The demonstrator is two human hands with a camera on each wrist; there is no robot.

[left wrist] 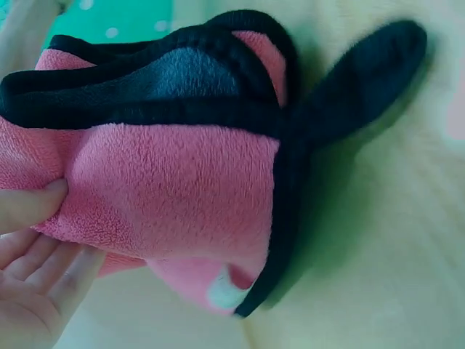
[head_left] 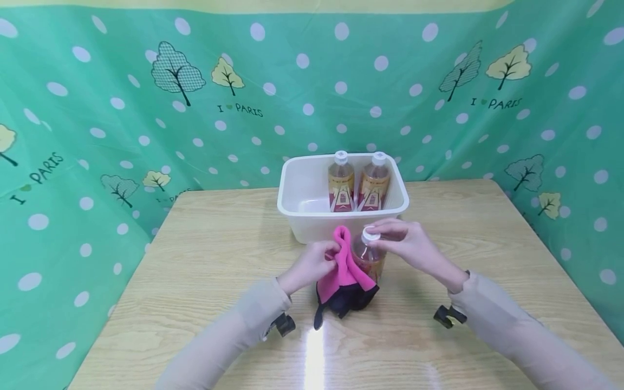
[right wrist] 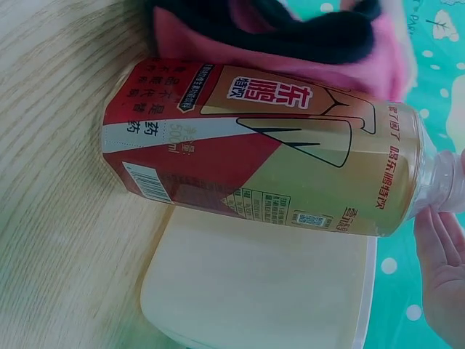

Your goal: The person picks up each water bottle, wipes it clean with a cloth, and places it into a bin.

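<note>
My left hand point(head_left: 312, 264) pinches a pink cloth with black edging point(left wrist: 174, 182) between thumb and fingers. The cloth hangs folded from my grip, with its dark lower part near the tabletop and a black loop at one corner. Just right of it, a plastic drink bottle point(right wrist: 254, 145) with a red and gold label is upright, its upper part seeming clear. My right hand point(head_left: 414, 245) holds this bottle by its white cap point(head_left: 370, 234), thumb and fingers about the top. From the head view, the cloth hides part of the bottle's left side.
Behind both hands stands a white plastic bin point(head_left: 312, 230). Inside its right half are two similar capped bottles, a left one point(head_left: 341, 187) and a right one point(head_left: 374, 187). A green dotted curtain point(head_left: 312, 70) rises behind the wooden table point(head_left: 219, 233).
</note>
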